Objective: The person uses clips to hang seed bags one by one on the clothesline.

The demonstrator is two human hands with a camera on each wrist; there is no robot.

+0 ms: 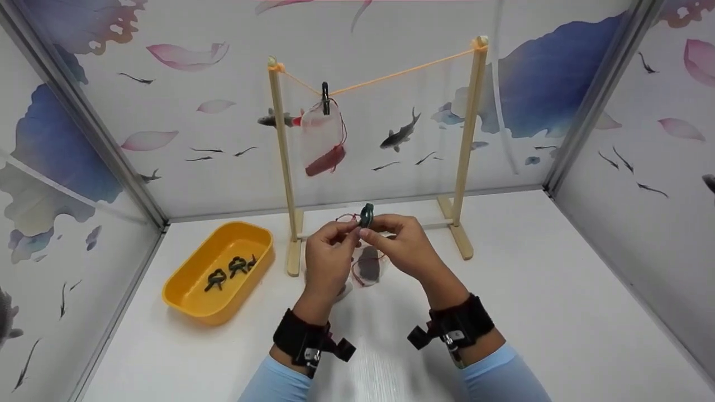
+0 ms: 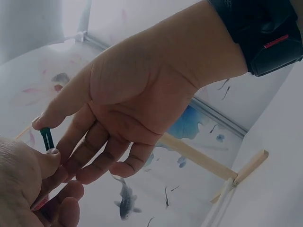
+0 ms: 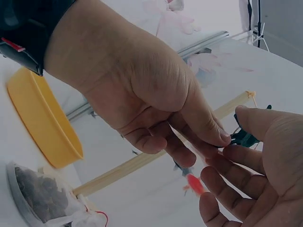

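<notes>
Above the white tabletop (image 1: 558, 301), left hand (image 1: 329, 254) and right hand (image 1: 406, 245) pinched a green clip (image 1: 366, 215), grip partly obscured, apparently adjusting it; next, a squeeze seemed needed.

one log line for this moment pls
left hand: pinches clip | right hand: pinches same clip | line: bag hung by second clip | tray: spare clips
</notes>
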